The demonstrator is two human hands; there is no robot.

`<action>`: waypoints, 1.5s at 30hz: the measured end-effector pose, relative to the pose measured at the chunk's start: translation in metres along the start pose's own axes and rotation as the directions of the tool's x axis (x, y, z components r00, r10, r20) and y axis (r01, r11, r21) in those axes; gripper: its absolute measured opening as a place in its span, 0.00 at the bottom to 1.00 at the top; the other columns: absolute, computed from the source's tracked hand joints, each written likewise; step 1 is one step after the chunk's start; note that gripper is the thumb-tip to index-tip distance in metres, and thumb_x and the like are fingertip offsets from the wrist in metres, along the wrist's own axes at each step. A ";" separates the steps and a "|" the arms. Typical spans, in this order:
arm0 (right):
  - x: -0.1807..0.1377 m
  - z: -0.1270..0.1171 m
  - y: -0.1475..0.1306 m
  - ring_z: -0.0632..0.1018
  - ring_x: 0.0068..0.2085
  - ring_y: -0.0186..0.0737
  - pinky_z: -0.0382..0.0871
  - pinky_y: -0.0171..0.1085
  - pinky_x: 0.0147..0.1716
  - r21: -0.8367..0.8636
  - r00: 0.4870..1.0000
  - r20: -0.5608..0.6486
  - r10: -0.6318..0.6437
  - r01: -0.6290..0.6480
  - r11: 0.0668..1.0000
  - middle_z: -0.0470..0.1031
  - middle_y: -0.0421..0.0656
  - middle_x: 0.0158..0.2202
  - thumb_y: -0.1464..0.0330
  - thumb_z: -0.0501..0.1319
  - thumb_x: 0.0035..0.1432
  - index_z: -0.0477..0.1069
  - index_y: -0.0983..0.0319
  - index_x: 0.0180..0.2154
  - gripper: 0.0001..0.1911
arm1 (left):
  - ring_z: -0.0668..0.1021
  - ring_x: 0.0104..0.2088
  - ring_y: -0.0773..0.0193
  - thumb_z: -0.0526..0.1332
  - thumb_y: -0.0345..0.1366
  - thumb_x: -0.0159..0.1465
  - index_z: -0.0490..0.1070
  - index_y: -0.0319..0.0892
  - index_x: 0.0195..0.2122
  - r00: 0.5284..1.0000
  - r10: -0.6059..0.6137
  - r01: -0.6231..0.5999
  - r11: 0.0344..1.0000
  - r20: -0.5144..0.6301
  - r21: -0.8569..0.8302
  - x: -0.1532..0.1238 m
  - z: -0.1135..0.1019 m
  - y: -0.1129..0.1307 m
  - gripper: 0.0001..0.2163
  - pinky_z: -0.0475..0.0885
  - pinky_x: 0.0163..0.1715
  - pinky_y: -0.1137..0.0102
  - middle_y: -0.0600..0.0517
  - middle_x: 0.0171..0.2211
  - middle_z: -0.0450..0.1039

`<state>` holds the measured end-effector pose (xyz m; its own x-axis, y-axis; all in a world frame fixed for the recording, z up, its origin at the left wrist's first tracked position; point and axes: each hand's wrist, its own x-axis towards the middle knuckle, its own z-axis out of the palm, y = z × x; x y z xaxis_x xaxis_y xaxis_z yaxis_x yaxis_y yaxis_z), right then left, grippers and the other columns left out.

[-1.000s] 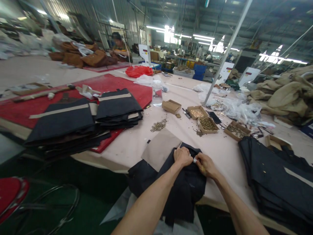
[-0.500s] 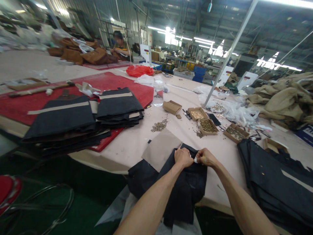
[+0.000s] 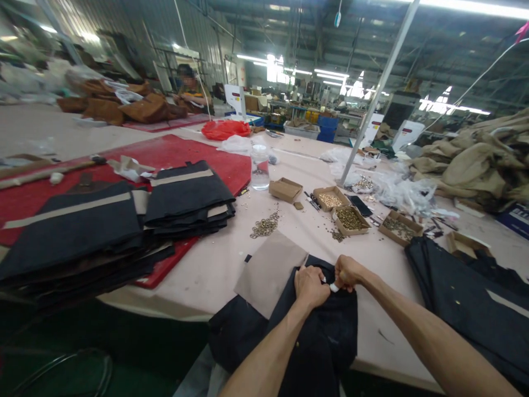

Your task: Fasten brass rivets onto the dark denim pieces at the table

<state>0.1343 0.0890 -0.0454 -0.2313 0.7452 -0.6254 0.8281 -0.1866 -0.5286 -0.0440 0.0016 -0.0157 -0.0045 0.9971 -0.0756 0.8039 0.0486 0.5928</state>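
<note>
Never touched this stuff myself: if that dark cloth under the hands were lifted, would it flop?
Probably floppy: the dark cloth hangs limp over the table edge. It likely creases easily, since it bunches between the left hand and right hand. Thin, so probably light.

We've got a clear bottle (image 3: pixel 260 168) by the red mat (image 3: pixel 177 151), boxes of metal bits (image 3: pixel 356 228) and loose rings (image 3: pixel 264 226) scattered on the table (image 3: pixel 215 259).
</note>
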 end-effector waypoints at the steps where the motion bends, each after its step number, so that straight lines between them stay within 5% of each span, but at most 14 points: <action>1: 0.000 0.000 0.000 0.75 0.15 0.39 0.63 0.30 0.13 0.001 1.000 0.000 0.001 -0.001 1.000 0.74 0.41 0.14 0.74 0.70 0.32 0.70 0.62 0.18 0.09 | 0.75 0.46 0.52 0.66 0.41 0.52 0.78 0.46 0.32 1.000 -0.012 0.011 1.000 0.006 0.006 0.000 -0.001 0.001 0.08 0.65 0.53 0.60 0.48 0.36 0.78; 21: -0.022 0.027 0.022 0.68 0.17 0.28 0.56 0.27 0.16 0.158 0.905 -0.375 -0.202 0.277 0.948 0.72 0.35 0.19 0.72 0.71 0.37 0.73 0.64 0.26 0.10 | 0.71 0.54 0.54 0.66 0.40 0.58 0.73 0.49 0.38 0.983 0.092 -0.086 0.995 -0.160 0.040 -0.008 0.013 -0.015 0.08 0.57 0.60 0.61 0.52 0.41 0.74; 26: -0.025 0.022 0.017 0.68 0.14 0.29 0.59 0.28 0.15 0.272 0.928 -0.325 -0.180 0.274 0.922 0.70 0.35 0.17 0.70 0.63 0.45 0.72 0.63 0.25 0.02 | 0.73 0.49 0.55 0.66 0.39 0.57 0.72 0.48 0.35 0.975 0.105 -0.098 0.994 -0.197 0.045 -0.006 0.015 -0.016 0.06 0.61 0.58 0.59 0.52 0.37 0.73; 30: -0.030 0.016 0.014 0.70 0.15 0.31 0.58 0.28 0.14 0.301 0.945 -0.208 -0.252 0.307 0.903 0.72 0.38 0.18 0.66 0.64 0.47 0.70 0.63 0.25 0.07 | 0.72 0.53 0.52 0.66 0.40 0.56 0.73 0.47 0.39 0.965 0.123 -0.128 0.992 -0.233 -0.009 -0.020 0.025 -0.025 0.11 0.58 0.62 0.57 0.49 0.40 0.74; 35: -0.002 -0.002 -0.044 0.69 0.17 0.31 0.60 0.29 0.17 0.255 0.835 -0.361 -0.415 0.517 0.818 0.71 0.38 0.20 0.61 0.63 0.52 0.70 0.62 0.29 0.11 | 0.71 0.56 0.51 0.66 0.41 0.55 0.73 0.48 0.41 0.974 0.066 -0.081 0.995 -0.217 -0.061 -0.028 0.034 -0.030 0.13 0.55 0.66 0.54 0.48 0.44 0.74; 39: 0.041 0.007 -0.128 0.75 0.25 0.34 0.66 0.30 0.26 -0.065 0.725 -0.446 -0.524 0.558 0.827 0.76 0.40 0.25 0.68 0.60 0.53 0.74 0.62 0.34 0.07 | 0.70 0.57 0.49 0.65 0.41 0.54 0.73 0.50 0.42 0.984 0.033 -0.046 0.996 -0.172 -0.072 -0.030 0.036 -0.028 0.13 0.54 0.67 0.51 0.47 0.46 0.75; 45: 0.106 0.029 -0.208 0.78 0.38 0.40 0.67 0.33 0.40 -0.184 0.721 -0.417 -0.553 0.529 0.828 0.81 0.45 0.35 0.75 0.61 0.48 0.78 0.60 0.42 0.17 | 0.73 0.53 0.48 0.59 0.45 0.60 0.73 0.52 0.46 0.990 0.048 -0.060 0.995 -0.133 -0.082 -0.035 0.017 -0.021 0.14 0.62 0.61 0.52 0.45 0.46 0.76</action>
<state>-0.0776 0.1876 -0.0182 -0.4118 0.9077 0.0811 0.6578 0.3577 -0.6629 -0.0503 -0.0356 -0.0393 -0.0447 0.9972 0.0603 0.7510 -0.0063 0.6603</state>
